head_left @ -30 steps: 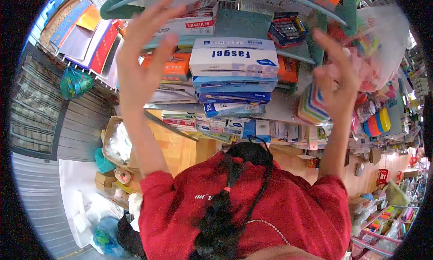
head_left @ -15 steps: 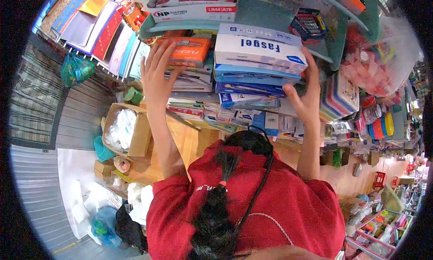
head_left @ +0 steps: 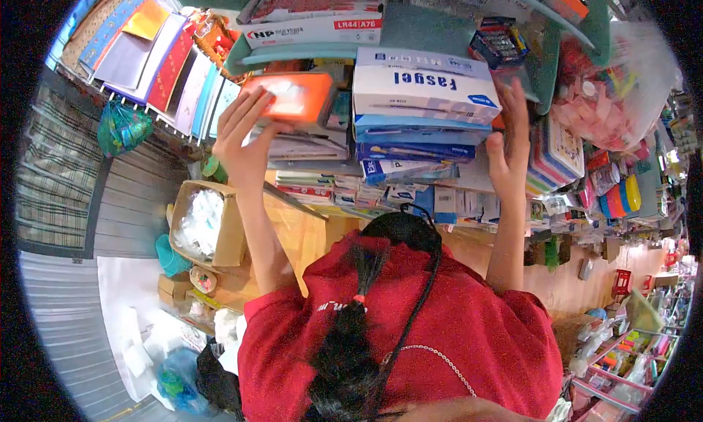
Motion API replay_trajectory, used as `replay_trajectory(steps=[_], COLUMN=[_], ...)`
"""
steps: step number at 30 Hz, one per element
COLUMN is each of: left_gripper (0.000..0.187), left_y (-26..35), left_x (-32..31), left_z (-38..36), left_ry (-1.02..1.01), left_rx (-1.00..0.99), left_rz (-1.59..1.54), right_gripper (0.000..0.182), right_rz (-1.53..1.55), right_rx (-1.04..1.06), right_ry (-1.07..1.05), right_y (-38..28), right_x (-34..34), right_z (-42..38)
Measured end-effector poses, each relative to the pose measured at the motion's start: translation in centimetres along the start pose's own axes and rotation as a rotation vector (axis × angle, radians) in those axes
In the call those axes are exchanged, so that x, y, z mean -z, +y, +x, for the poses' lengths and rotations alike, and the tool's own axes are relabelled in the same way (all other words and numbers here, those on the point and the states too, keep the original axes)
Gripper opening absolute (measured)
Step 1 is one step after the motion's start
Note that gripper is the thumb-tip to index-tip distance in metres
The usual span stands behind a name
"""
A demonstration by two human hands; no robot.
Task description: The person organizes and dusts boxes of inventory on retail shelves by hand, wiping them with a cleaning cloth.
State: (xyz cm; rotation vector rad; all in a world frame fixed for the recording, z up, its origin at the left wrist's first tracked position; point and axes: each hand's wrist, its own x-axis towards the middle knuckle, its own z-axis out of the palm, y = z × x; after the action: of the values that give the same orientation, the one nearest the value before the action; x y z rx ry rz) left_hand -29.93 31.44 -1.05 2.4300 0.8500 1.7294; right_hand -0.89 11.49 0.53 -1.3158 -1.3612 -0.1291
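Observation:
My left hand (head_left: pixel 245 136) grips the left end of an orange box (head_left: pixel 296 98), fingers over its top and thumb along the lower edge. The box sits slightly tilted above a stack of flat packs (head_left: pixel 311 142). To its right, a white box marked Fasgel (head_left: pixel 425 83) lies on a pile of blue packs (head_left: pixel 417 132). My right hand (head_left: pixel 510 147) is beside the right end of that pile, fingers raised and thumb apart, holding nothing. Whether its fingertips touch anything behind the box cannot be made out.
A white battery box (head_left: pixel 315 32) and a small dark box (head_left: pixel 501 42) stand on the green shelf (head_left: pixel 432 23) above. A clear bag of pink items (head_left: pixel 604 100) hangs at right. An open carton (head_left: pixel 231 228) stands on the floor at left.
My left hand has closed on the orange box and shifted it left and tilted it. My right hand has drawn away from the Fasgel box to the right.

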Motion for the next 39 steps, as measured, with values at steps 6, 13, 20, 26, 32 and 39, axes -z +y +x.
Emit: replay_trajectory(steps=[6, 13, 20, 26, 32, 39], left_gripper=[0.049, 0.045, 0.062, 0.05, 0.034, 0.034], left_y=[2.5, 8.8, 12.2, 11.6, 10.9, 11.0], left_x=[3.3, 1.5, -1.5, -4.4, -4.8, -4.7], left_z=[3.1, 7.6, 7.6, 2.9, 2.2, 1.6], left_ry=[0.028, -0.168, -0.156, -0.185, -0.14, -0.146], left_rx=[-0.126, -0.426, -0.271, -0.05, -0.083, -0.038], left_rz=[-0.153, -0.396, -0.591, -0.364, -0.382, -0.46], right_gripper=[0.069, 0.076, 0.064, 0.058, 0.047, 0.042], right_rz=[0.067, -0.119, -0.153, 0.008, -0.269, -0.24], right_rx=[0.173, 0.358, 0.26, 0.124, 0.087, 0.062], right_ry=[0.074, -0.35, -0.184, 0.042, -0.049, -0.093], right_y=[-3.0, -11.0, -11.7, -8.1, -5.9, -2.0], right_x=[1.4, 0.0, 2.7, 2.3, 0.3, -0.8], right_z=[2.3, 4.8, 4.8, 6.7, 8.1, 10.7])
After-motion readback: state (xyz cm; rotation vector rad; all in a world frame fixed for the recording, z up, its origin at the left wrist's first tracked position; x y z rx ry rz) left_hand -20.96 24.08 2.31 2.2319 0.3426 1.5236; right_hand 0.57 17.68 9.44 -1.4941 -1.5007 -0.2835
